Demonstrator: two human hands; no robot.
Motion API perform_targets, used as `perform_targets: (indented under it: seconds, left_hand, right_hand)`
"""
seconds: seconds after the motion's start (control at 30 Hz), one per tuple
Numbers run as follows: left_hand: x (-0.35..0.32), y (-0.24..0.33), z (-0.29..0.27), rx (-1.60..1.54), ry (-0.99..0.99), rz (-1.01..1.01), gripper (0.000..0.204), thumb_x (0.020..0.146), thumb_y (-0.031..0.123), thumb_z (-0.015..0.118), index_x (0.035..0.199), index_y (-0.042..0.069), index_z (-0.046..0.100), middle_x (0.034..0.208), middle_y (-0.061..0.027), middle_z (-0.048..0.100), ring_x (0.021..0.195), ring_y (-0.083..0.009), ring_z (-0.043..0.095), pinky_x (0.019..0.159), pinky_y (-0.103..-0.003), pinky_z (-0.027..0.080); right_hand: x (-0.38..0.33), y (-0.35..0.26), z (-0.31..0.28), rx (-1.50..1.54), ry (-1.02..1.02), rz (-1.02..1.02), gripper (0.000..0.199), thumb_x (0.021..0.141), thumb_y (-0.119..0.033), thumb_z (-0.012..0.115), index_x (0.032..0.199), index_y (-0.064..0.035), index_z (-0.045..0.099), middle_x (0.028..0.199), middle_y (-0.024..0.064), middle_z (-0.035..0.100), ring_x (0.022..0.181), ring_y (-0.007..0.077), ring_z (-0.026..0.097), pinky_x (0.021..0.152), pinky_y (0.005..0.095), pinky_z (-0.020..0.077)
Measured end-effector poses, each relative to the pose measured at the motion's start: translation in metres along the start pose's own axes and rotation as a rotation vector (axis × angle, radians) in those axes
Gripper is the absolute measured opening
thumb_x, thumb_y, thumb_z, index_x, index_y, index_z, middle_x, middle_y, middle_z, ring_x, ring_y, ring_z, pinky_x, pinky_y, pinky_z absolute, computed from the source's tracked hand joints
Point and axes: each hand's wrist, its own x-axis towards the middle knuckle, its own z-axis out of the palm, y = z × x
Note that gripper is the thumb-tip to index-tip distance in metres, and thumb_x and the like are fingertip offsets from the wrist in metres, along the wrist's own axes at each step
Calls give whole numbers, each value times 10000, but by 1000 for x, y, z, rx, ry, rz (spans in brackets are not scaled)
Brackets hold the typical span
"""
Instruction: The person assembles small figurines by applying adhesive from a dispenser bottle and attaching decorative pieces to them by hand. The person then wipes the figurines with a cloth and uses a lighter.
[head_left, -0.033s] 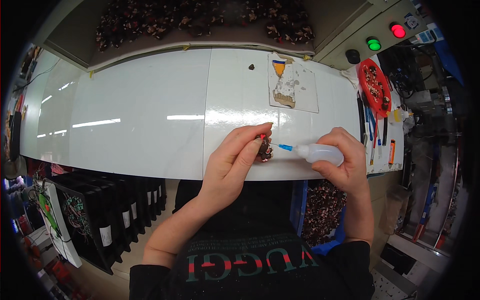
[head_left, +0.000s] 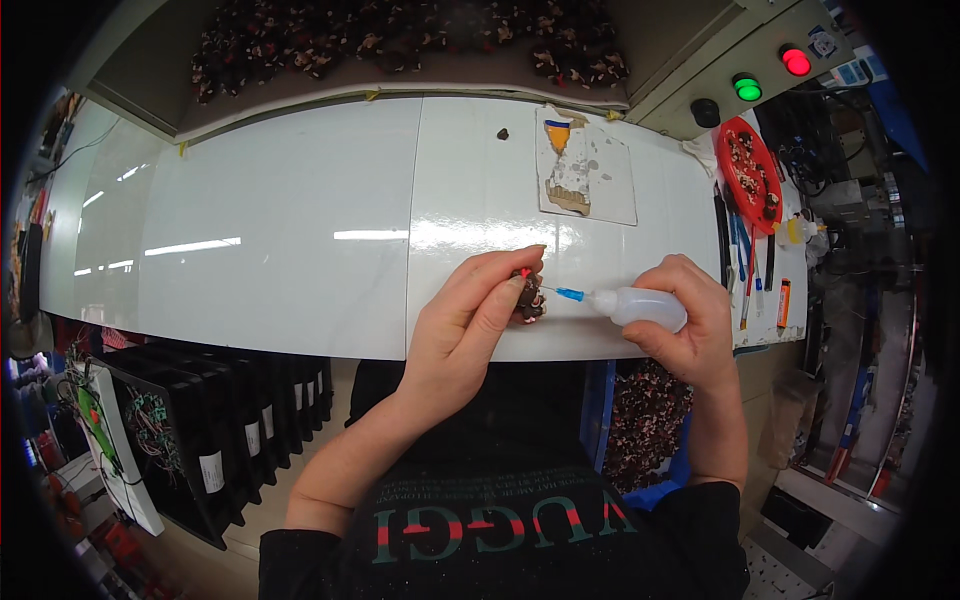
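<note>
My left hand [head_left: 462,322] pinches a small dark brown figurine [head_left: 531,303] with red and pale pink parts, over the table's front edge. Its fingers and thumb cover much of the piece. From the right, my right hand [head_left: 702,325] is wrapped round a translucent white squeeze bottle [head_left: 648,308], which lies nearly level. A blue needle tip [head_left: 570,294] on the bottle points left, and its thin needle reaches the figurine. Whether the needle touches the surface is too small to tell.
A stained white board [head_left: 612,180] and a small dark piece [head_left: 503,134] lie farther back. At right are a red tray [head_left: 735,180] of small parts, brushes and an orange stick [head_left: 784,303]. Many figurines fill a shelf [head_left: 400,85]; a blue bin [head_left: 598,420] of pieces stands below the table.
</note>
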Motion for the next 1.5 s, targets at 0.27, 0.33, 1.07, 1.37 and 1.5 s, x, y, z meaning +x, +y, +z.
perform_targets:
  seconds: [0.27,0.33,1.07,1.37,1.5]
  left_hand:
    - [-1,2,1,28,15,27,333,1011,173,393,1277,0,492,1198,-114,531,1079,-169,562,878,-292,501]
    - [0,2,2,22,15,26,332,1011,174,394,1276,0,494,1196,-113,531,1078,-170,563,879,-292,501]
    - [-2,6,-4,-200,25,-71,363,1012,195,393,1308,-3,467,1193,-130,557,1084,-176,566,874,-311,506]
    - [0,18,8,-358,40,-170,361,1008,186,404,1307,-3,473,1187,-140,563,1039,-177,577,863,-320,507]
    - [2,13,26,-366,103,-130,333,1002,163,417,1285,-2,474,1191,-152,558,1024,-196,586,842,-325,517]
  right_hand:
    - [1,-3,4,-33,9,-7,342,663,-297,814,829,-61,630,725,61,605,663,227,555,588,314,416]
    - [1,-4,3,-44,10,-8,341,662,-296,814,827,-61,630,722,60,605,658,228,552,585,315,414]
    - [16,25,-5,266,244,269,243,882,-234,643,963,-12,585,816,-17,547,732,60,471,643,192,375]
    - [44,56,-17,51,193,389,232,908,-228,565,933,-8,634,733,84,600,668,159,544,647,306,445]
    - [46,73,-27,-223,166,204,221,883,-203,582,947,7,617,838,118,597,818,229,589,737,315,459]
